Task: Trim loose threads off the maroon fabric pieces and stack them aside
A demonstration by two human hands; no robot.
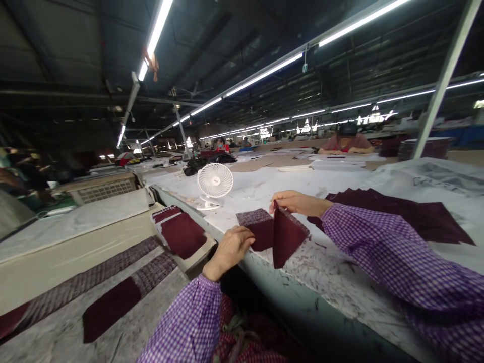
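Wears loose purple-and-white gingham sleeves [381,247], gathered at the wrists into narrow ruched cuffs [212,284] and puckered along the forearms; shows bare left hand [230,248] and right hand [300,202]; has on a red-checked garment [262,352] at the lap, pale ties [239,337] across it

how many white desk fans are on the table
1: a white fan standing on the white-covered table, near its left edge, beyond both hands. Others could be hidden in the clutter farther back.
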